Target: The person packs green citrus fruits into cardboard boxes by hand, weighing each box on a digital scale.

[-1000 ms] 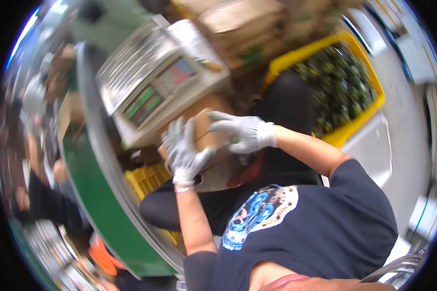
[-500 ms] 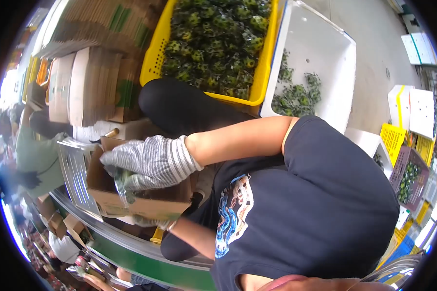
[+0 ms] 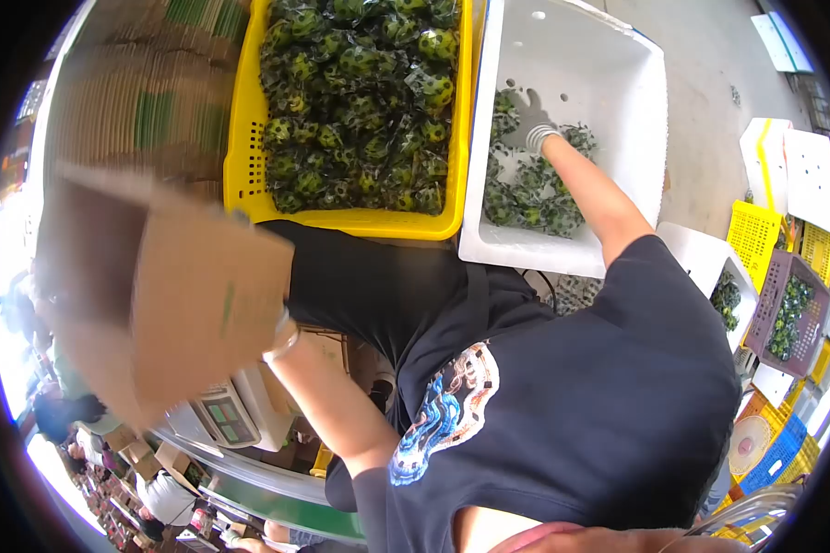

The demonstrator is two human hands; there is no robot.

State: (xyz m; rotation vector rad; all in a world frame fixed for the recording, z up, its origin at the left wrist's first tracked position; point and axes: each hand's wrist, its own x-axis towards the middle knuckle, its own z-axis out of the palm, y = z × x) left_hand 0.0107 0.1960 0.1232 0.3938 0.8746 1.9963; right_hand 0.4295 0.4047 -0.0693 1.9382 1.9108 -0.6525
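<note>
My left hand grips a cardboard box, raised and tilted at the left. The box is blurred and hides most of that hand's fingers. My right hand, in a grey glove with a striped cuff, reaches down inside a white foam box, its fingers apart above green packets at the bottom. Beside the foam box stands a yellow crate full of wrapped green-yellow items.
Flattened cardboard is stacked at the upper left. A scale lies below the raised box. More foam boxes and a purple crate are at the right. Other people work at the lower left.
My right hand has left the cardboard box and moved to the foam box. My left hand has lifted the cardboard box up and leftward, uncovering the scale. The whole view has shifted.
</note>
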